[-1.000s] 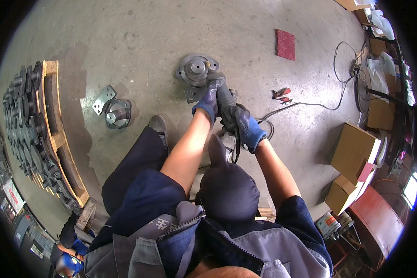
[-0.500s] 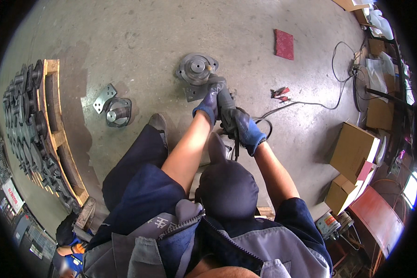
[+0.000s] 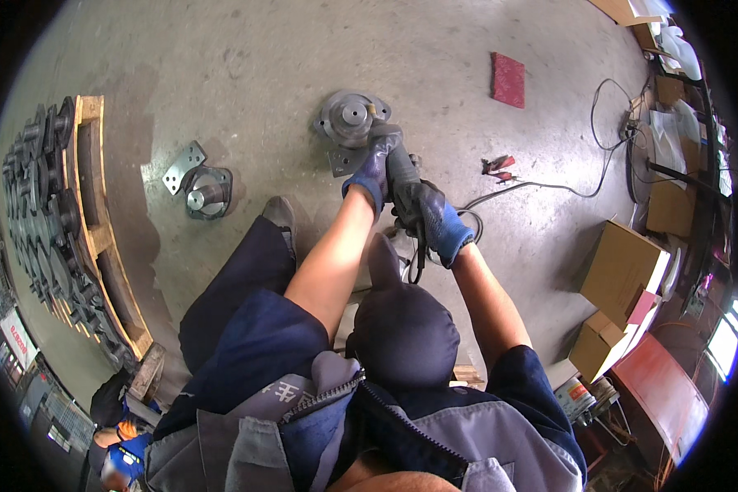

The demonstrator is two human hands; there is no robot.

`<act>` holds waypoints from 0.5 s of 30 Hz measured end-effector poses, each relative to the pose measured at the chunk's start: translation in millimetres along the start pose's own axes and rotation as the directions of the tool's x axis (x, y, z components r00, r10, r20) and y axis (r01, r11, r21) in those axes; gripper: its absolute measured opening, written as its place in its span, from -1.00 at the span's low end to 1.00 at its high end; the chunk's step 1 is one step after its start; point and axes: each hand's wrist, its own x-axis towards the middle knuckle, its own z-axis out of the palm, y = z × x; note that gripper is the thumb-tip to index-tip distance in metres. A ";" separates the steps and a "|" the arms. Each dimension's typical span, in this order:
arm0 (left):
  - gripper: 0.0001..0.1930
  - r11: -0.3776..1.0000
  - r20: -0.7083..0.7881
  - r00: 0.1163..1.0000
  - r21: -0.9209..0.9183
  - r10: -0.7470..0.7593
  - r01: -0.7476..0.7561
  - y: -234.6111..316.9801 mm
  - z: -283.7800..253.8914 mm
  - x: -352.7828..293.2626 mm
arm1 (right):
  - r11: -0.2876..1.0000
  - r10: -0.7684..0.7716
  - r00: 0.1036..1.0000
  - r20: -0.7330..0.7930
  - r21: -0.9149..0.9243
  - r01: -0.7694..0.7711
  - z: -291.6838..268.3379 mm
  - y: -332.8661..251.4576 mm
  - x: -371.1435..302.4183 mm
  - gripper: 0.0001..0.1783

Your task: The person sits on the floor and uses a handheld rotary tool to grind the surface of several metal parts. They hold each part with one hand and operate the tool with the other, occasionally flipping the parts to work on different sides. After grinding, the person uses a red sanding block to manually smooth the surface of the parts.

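Observation:
My left hand (image 3: pixel 376 161), in a dark-coated blue glove, wraps round the front of a corded die grinder (image 3: pixel 401 170). Farther back on the same tool's body, my gloved right hand (image 3: pixel 440 221) is closed too. The grinder's small yellowish tip (image 3: pixel 371 109) lies against or just over a grey metal flanged part (image 3: pixel 330 116) with a round raised boss; I cannot tell whether they touch. That part rests on the floor, and a drilled plate (image 3: pixel 342 163) juts from its near side, partly covered by my left hand.
A similar metal part (image 3: pixel 211 197) lies on the floor to the left. Beyond it, a wooden pallet (image 3: pixel 101 238) bears several dark metal parts. Rightward are a red pad (image 3: pixel 508 80), red-handled tools (image 3: pixel 498 168), a trailing power cable (image 3: pixel 541 184) and cardboard boxes (image 3: pixel 623 261). Another person (image 3: pixel 127 447) is at lower left.
The grinder and both hands have shifted very slightly, and the view has moved a little. Both hands keep their hold on the tool.

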 end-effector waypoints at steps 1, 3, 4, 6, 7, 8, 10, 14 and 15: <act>-0.39 0.998 0.020 0.998 -0.018 -0.052 0.052 -0.5 -5.2 6.3 | 0.999 0.017 1.000 0.005 0.032 -0.017 1.6 -2.3 0.6 -0.74; -0.41 0.987 0.065 0.986 -0.044 -0.154 0.157 -4.1 -16.5 21.6 | 0.993 0.052 0.999 0.009 0.103 -0.052 3.7 -1.7 -2.1 -0.74; -0.42 0.987 0.028 0.987 -0.031 -0.156 0.157 -6.5 -15.7 19.7 | 0.988 0.071 0.998 0.003 0.136 -0.070 3.4 -1.6 -4.3 -0.74; -0.43 0.988 -0.046 0.987 -0.004 -0.156 0.156 -12.8 -14.9 14.2 | 0.998 0.059 0.998 0.011 0.019 -0.059 3.6 -4.9 -10.6 -0.75; -0.42 0.984 0.028 0.985 -0.036 -0.171 0.172 -17.1 -18.2 16.9 | 0.998 0.054 0.998 0.017 -0.040 -0.053 3.8 -6.1 -14.2 -0.75; -0.42 0.980 0.101 0.979 -0.067 -0.179 0.186 -22.3 -25.5 23.0 | 0.996 0.086 0.996 0.007 0.025 -0.086 4.6 -6.0 -15.6 -0.77; -0.40 0.973 0.168 0.967 -0.090 -0.194 0.211 -29.0 -34.5 30.4 | 0.977 0.151 0.989 -0.008 0.156 -0.148 5.4 -3.8 -17.1 -0.79; -0.39 0.984 0.093 0.981 -0.038 -0.168 0.172 -28.4 -30.7 19.4 | 0.977 -0.098 0.995 0.031 -0.186 0.102 2.6 14.5 -15.1 -0.62; -0.39 0.989 0.063 0.988 -0.018 -0.143 0.144 -25.6 -26.7 12.0 | 0.978 -0.084 0.996 0.032 -0.191 0.089 3.6 13.6 -16.8 -0.61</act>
